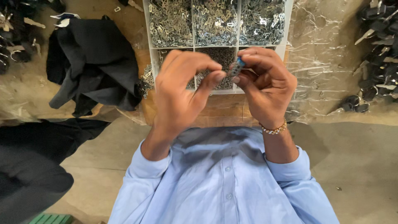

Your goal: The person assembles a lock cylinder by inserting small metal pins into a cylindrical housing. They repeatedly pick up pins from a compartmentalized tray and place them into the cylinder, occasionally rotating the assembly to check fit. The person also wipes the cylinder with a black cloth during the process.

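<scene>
Both hands are raised close together in front of a white compartment tray (154, 62). My right hand (267, 89) pinches a small blue and grey metal piece (237, 66) between thumb and forefinger. My left hand (180, 93) meets it from the left, its thumb and forefinger tips touching the lower end of the same piece. A beaded bracelet (273, 130) circles my right wrist. The tray's compartments hold several heaps of small shiny metal parts (215, 20).
Black cloth (93, 62) lies left of the tray, with more dark fabric (33, 161) at the lower left. Crinkled clear plastic sheet (323, 58) covers the surface to the right. Dark pieces with metal bits (379, 49) are piled at the far right. Concrete floor lies below.
</scene>
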